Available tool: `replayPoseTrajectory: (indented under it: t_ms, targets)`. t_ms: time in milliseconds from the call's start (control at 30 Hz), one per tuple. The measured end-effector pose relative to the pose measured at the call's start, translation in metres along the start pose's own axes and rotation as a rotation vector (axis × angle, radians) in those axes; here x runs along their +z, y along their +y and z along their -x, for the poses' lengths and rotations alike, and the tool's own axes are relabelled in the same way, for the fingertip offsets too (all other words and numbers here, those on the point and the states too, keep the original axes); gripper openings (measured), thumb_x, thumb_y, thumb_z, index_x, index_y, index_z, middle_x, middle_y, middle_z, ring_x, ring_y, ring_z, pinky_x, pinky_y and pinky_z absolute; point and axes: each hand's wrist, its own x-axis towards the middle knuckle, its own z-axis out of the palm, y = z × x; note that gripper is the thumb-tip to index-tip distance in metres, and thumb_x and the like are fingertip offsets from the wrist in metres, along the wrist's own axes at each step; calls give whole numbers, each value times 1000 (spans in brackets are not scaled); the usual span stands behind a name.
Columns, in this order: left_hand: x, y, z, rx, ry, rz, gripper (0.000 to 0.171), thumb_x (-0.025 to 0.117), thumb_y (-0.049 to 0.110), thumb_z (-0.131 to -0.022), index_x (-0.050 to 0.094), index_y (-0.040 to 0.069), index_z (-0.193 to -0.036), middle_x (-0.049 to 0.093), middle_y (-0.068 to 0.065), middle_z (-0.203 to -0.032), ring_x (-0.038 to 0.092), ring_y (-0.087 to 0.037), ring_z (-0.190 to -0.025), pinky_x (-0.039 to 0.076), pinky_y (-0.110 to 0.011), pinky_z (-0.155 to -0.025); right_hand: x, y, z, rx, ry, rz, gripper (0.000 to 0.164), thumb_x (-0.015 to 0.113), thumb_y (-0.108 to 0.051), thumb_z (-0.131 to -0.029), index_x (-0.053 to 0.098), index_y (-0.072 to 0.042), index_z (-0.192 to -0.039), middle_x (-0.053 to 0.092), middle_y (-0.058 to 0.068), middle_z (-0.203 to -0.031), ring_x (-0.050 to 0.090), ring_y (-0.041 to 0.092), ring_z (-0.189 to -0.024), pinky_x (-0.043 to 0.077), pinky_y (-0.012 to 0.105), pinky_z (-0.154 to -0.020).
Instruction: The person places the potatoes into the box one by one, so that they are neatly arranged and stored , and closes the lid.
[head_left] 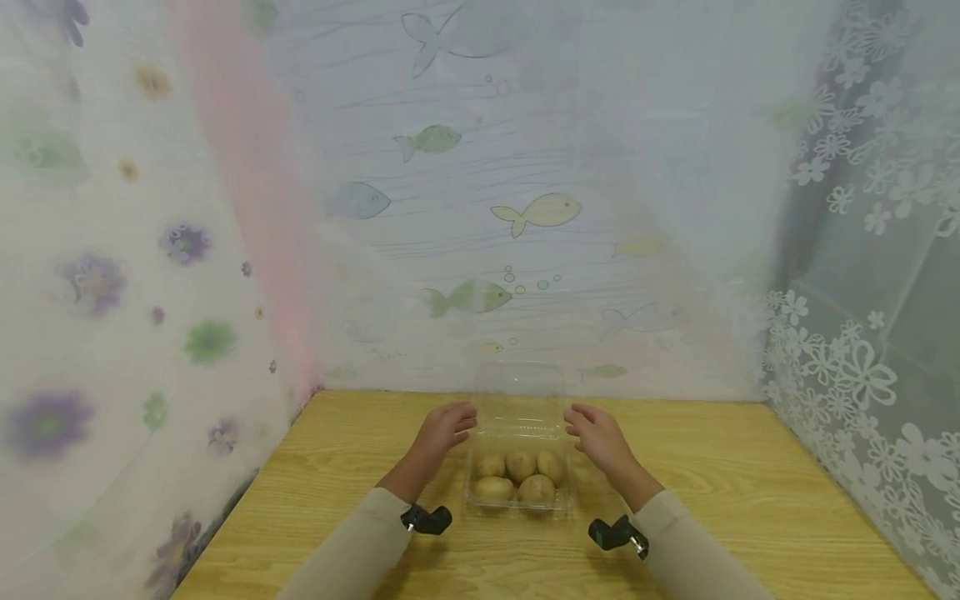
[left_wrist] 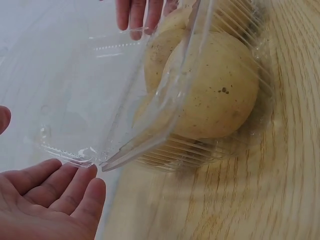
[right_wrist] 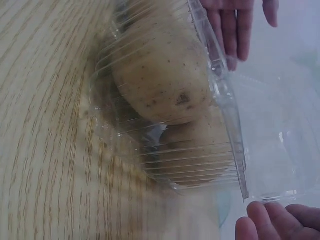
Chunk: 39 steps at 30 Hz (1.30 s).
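Note:
A clear plastic clamshell box (head_left: 467,492) stands on the wooden table with several potatoes (head_left: 536,490) in its base. Its see-through lid (head_left: 521,392) is raised at the back, folded up from the hinge. At the lid's left edge is my left hand (head_left: 444,429), fingers extended and slightly bent, fingertips right at the plastic in the left wrist view. My right hand (head_left: 603,437) mirrors it on the other side, with fingertips close to the lid's lower right corner in the right wrist view. Neither hand curls round anything.
The wooden table (head_left: 330,467) reaches back to a pale curtain (head_left: 660,167) printed with fish. A flowered sheet (head_left: 112,333) hangs at the left, and a sheet with white flowers (head_left: 862,375) at the right. Dark wrist mounts (head_left: 427,520) sit at both cuffs.

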Motion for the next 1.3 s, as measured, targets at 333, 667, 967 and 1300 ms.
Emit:
replayPoseTrajectory:
  t_ms: [333,667,967,1300]
  targets:
    - [-4,5,8,42,26,-7,55,56,37,-107,55,-5,-143,57,-25,-145,53,-42,-138,40,-57,-116,-4,1,7,-48,3,24,61,45,-47,-110,46,-4,-153,56,20,-149,56,39,-135,49,56,-107]
    - [-13,4,14,86,-2,-29,50,53,41,-108,61,1,-138,58,-24,-146,56,-37,-137,41,-56,-116,-11,0,17,-98,-22,8,55,42,-45,-112,56,-5,-147,58,18,-148,55,38,-137,51,54,-106]
    - [-18,7,24,117,-30,-68,52,52,43,-108,64,1,-137,63,-19,-141,57,-36,-135,42,-55,-116,-16,1,26,-138,-36,22,52,38,-41,-113,60,-3,-143,59,19,-147,54,40,-137,51,53,-106]
    - [-20,4,33,135,-27,-78,49,48,42,-110,67,3,-132,65,-16,-139,58,-36,-135,41,-56,-116,-15,-3,36,-154,-17,68,57,38,-46,-113,61,-3,-141,56,19,-149,52,42,-139,50,55,-107]
